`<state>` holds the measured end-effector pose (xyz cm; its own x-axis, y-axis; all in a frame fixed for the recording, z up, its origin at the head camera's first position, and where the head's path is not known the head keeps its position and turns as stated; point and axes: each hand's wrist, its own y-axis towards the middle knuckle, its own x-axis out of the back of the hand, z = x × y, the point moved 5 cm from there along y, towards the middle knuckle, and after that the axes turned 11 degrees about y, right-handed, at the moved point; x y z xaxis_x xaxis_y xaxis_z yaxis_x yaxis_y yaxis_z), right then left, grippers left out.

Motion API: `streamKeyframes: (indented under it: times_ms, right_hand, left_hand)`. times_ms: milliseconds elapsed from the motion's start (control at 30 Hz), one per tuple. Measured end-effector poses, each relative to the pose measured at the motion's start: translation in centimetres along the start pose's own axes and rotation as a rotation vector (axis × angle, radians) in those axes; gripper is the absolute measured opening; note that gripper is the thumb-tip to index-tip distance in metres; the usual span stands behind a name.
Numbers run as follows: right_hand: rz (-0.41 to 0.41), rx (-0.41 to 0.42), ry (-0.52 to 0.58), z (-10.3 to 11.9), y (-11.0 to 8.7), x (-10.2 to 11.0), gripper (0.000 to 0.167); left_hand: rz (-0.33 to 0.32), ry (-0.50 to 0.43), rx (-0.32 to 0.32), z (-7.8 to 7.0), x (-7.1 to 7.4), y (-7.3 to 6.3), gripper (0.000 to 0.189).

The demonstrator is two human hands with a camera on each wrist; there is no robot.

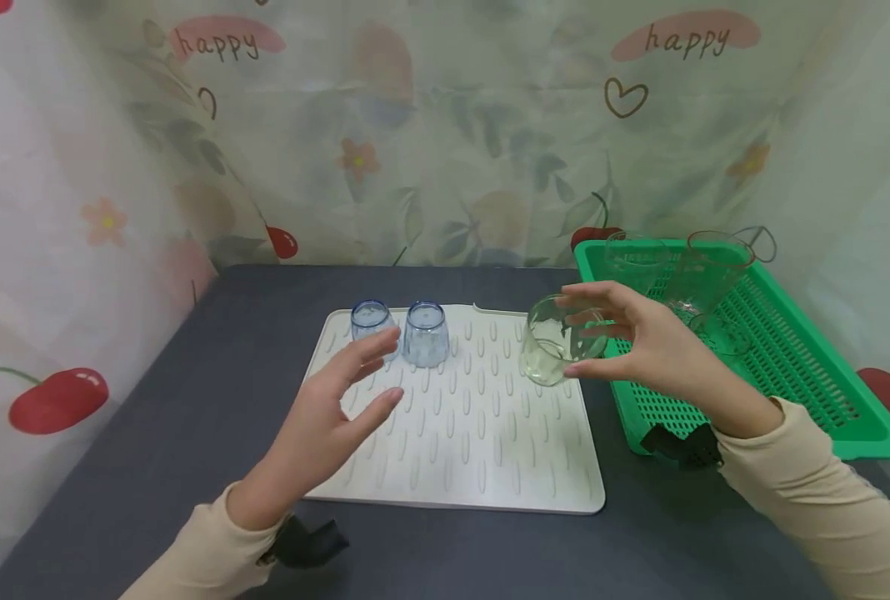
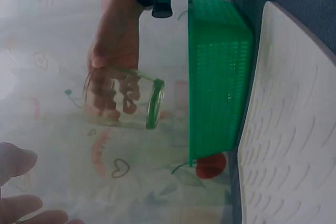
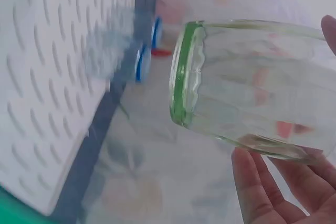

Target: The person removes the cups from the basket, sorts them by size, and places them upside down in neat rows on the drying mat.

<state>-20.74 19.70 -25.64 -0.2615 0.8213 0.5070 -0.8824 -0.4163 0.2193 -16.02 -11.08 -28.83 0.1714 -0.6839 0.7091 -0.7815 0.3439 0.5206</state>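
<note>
My right hand (image 1: pixel 643 342) grips a clear, green-tinted drinking glass (image 3: pixel 252 87) between thumb and fingers. The glass hangs upright in the air, thick green base downward, over the right part of a white drying mat (image 1: pixel 482 450). In the left wrist view the same glass (image 2: pixel 123 98) is higher than the basket's rim. My left hand (image 1: pixel 325 417) hovers over the mat's left side with nothing in it, its fingers apart from the thumb. Two blue-tinted glasses (image 1: pixel 426 337) stand upside down at the mat's back left; the left hand partly covers the leftmost one (image 1: pixel 371 317).
Right of the mat stands a green plastic basket (image 1: pixel 865 433) holding several clear glasses, one of them a handled mug (image 1: pixel 715 262). The dark tabletop (image 1: pixel 212 400) meets a patterned curtain (image 1: pixel 445 150) at the back. Black straps sit on both wrists.
</note>
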Motion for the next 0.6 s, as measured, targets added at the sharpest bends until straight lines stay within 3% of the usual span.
streamKeyframes:
  times_ms: [300,600]
  right_hand:
    - [0.096,0.063,0.055,0.4,-0.3,-4.7,0.071]
    - [0.158,0.090,0.052,-0.2,-0.5,-7.2,0.078]
  left_hand:
    - [0.110,-0.217,0.024,-1.4,-3.3,0.5,0.066]
    - [0.201,-0.300,0.053,-1.6,-5.6,0.2,0.067]
